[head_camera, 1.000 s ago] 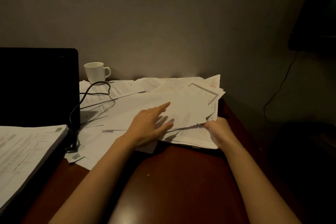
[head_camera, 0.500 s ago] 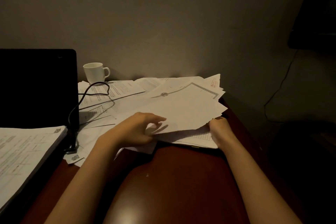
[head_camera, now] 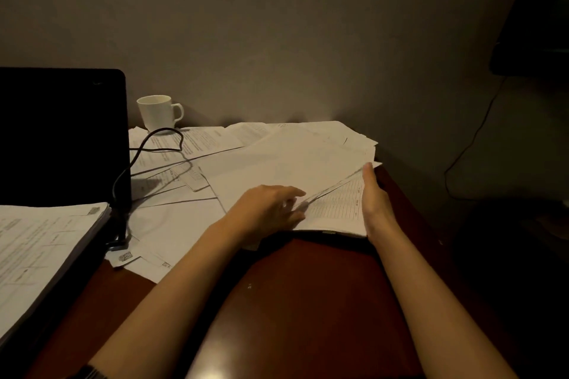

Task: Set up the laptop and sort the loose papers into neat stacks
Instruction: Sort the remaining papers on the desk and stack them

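A spread of loose white papers [head_camera: 286, 160] covers the back of the dark red-brown desk [head_camera: 308, 301]. My left hand [head_camera: 271, 209] lies on the near edge of the pile, its fingers slipped under the top sheets. My right hand [head_camera: 374, 200] stands edge-on with straight fingers pressed against the right side of a lined sheet [head_camera: 335, 209]. At the left an open black laptop [head_camera: 58, 132] stands with a dark screen. A neat thick paper stack [head_camera: 40, 255] rests over its keyboard.
A white mug [head_camera: 157, 112] sits at the back by the wall. A black cable [head_camera: 138, 157] loops over the papers down to the laptop's side. The desk's right edge drops off just past my right hand. A thin wire [head_camera: 468, 144] hangs on the right wall.
My right hand went from gripping the pile's corner to a flat edge-on push along its right side. My left hand slid toward me and tucked under the sheets, which now lie flatter.
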